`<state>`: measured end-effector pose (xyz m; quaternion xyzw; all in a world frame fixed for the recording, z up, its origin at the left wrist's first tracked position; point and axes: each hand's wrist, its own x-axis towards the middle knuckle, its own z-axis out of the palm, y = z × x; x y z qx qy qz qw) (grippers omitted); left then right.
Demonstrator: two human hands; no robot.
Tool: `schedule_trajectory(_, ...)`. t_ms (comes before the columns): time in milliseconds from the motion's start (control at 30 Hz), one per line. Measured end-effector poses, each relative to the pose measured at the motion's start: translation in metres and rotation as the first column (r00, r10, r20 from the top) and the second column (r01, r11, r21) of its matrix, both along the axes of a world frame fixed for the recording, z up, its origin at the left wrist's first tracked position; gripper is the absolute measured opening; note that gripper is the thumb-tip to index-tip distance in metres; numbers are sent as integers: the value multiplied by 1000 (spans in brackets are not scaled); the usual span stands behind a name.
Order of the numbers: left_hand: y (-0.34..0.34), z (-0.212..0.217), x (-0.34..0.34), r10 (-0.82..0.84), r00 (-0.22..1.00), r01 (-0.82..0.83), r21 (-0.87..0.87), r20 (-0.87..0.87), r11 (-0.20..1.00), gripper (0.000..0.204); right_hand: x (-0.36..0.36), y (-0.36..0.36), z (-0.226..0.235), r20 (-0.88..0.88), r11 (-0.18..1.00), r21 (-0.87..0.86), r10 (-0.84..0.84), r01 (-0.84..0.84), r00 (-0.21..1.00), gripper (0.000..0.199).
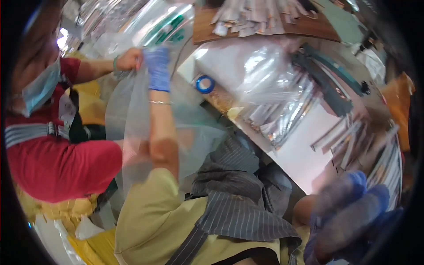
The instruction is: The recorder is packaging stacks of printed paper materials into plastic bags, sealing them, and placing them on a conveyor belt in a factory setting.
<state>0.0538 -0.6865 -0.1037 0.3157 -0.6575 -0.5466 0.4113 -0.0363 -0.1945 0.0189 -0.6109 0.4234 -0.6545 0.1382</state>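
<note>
My left hand (pixel 157 67), in a blue glove, is raised at the upper left and grips the top edge of a large clear plastic bag (pixel 132 110). The bag hangs down in front of my forearm. A co-worker in a red shirt and a face mask stands at the left; their bare hand (pixel 130 59) holds the same bag edge right beside my glove. My right hand (pixel 349 214), also in a blue glove, is low at the right near the table edge. It is blurred, with fingers curled, and I cannot tell whether it holds anything.
A white table (pixel 300 154) carries several silvery foil strips (pixel 287 117), a clear bag of them (pixel 269 70), a blue tape roll (pixel 205 84) and a long dark green bar (pixel 329 84). A wooden board (pixel 207 26) with more strips lies at the back. My striped apron (pixel 238 194) is below.
</note>
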Motion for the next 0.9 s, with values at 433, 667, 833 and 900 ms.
schedule_trajectory(433,364,-67,-184,-812,526,844,-276,253,461,38,-3,155,-1,-526,-213,-240,-791,947,-311,33)
schedule_trajectory(667,499,-121,-238,-658,538,838,-417,527,352,61,-120,510,-110,-812,-960,91,-225,265,-538,46)
schedule_trajectory(833,507,-120,-239,-567,603,785,-546,562,294,59,-133,578,-117,-825,-990,56,29,-132,-565,48)
schedule_trajectory(900,513,-122,-242,-594,571,805,-528,567,271,57,-130,590,-129,-882,-962,202,-97,-184,-461,44)
